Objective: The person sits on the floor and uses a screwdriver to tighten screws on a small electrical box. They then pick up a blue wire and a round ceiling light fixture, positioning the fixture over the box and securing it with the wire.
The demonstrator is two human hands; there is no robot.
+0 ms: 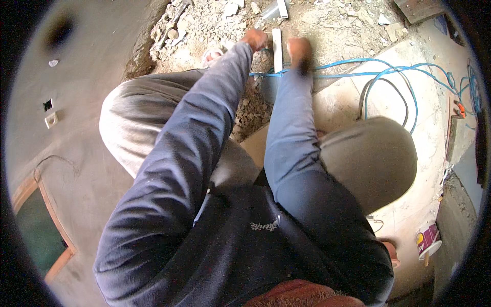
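Note:
Out at arm's length over broken ground, my left hand (255, 39) is closed in a fist, its fingers turned down. My right hand (300, 51) is also curled closed, slightly smeared by motion. What either hand grips, if anything, is hidden. Between them lies a narrow pale strip (277, 51), apart from both hands. A blue cable (332, 65) runs past just below the right hand and under my forearm. Beyond the strip, a grey curved piece (271, 11) rests on the rubble.
Rubble (204, 25) spreads along the grey wall (87, 97), with a long-handled tool (171, 30) on it. Pale floor tiles (399, 97) lie to the right under a dark hose loop (404, 110). A purple-and-white bucket (428, 240) stands lower right. A wooden board (419, 9) sits top right.

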